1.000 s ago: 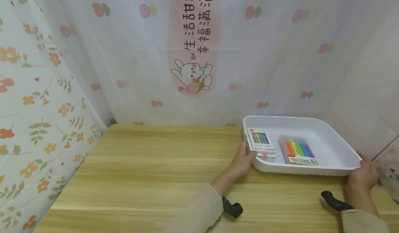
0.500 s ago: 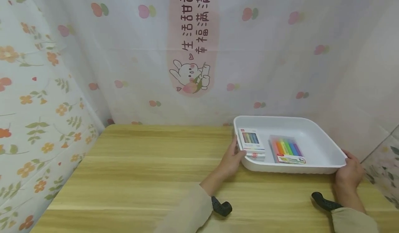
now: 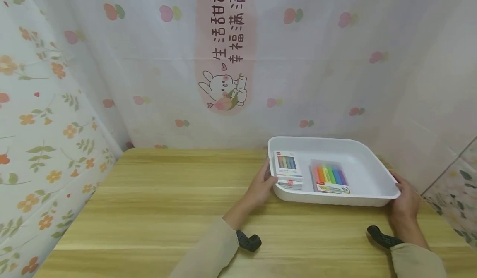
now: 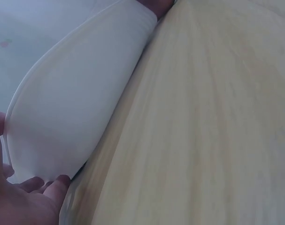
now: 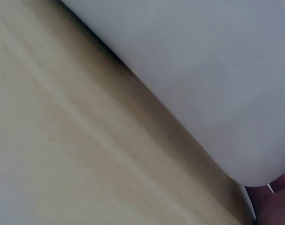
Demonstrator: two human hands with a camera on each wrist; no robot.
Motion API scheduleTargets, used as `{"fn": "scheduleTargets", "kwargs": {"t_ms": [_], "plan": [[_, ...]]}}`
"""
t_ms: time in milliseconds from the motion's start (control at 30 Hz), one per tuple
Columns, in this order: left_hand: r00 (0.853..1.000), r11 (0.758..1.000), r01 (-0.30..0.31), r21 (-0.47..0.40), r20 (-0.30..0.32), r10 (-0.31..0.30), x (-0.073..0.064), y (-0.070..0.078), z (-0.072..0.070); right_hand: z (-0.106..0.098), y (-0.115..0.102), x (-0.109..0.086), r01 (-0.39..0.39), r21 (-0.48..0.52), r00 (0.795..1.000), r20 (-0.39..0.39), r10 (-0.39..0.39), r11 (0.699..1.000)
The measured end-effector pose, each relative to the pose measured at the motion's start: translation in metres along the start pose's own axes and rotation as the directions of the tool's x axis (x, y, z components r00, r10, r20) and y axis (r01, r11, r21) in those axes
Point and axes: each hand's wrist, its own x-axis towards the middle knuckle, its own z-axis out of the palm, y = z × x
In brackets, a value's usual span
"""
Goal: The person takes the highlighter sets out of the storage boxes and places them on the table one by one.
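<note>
A white rectangular plastic tray point(image 3: 367, 174) is held at its two ends, at the right of the table in the head view. My left hand point(image 3: 258, 189) grips its left end, thumb at the rim. My right hand point(image 3: 406, 199) holds the front right corner. In the left wrist view, the fingers of the left hand point(image 4: 27, 201) curl under the tray wall point(image 4: 72, 84). Only part of the right hand point(image 5: 276, 204) shows in the right wrist view. Inside the tray, white boxes with a coloured-stick picture point(image 3: 287, 162) are stacked at the left. Beside them lies a clear pack of rainbow-coloured pens point(image 3: 331, 176).
The wood-grain table point(image 3: 167, 203) spreads left and in front of the tray. A white printed curtain point(image 3: 167, 75) hangs behind it, and a flowered cloth point(image 3: 48, 145) along the left. Black curved pieces point(image 3: 249, 241) stick out at both wrists.
Both hands and the tray have moved left along the table, with its boxes and pen pack staying in place inside. The head view has also shifted slightly.
</note>
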Motion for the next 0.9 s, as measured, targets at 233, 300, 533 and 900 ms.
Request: {"fn": "scheduleTargets", "kwargs": {"t_ms": [233,300,533,900], "plan": [[1.000,0.999,-0.007,-0.039,-0.020,0.007,0.001,-0.004,-0.009,0.005,0.003,-0.003,0.030,-0.165,0.999,0.047,-0.023,0.986],[1.000,0.998,-0.011,-0.061,-0.026,0.010,0.001,-0.005,-0.010,0.005,0.003,-0.003,0.058,-0.208,0.998,0.045,-0.049,0.976],[0.999,0.999,0.009,-0.053,-0.053,-0.012,-0.002,-0.007,-0.022,0.009,0.004,-0.004,0.053,-0.126,0.996,0.080,-0.043,0.991],[0.996,0.999,0.016,-0.052,-0.084,-0.020,-0.012,-0.009,-0.045,0.020,0.010,-0.012,0.069,0.005,0.971,0.228,-0.068,0.998]]}}
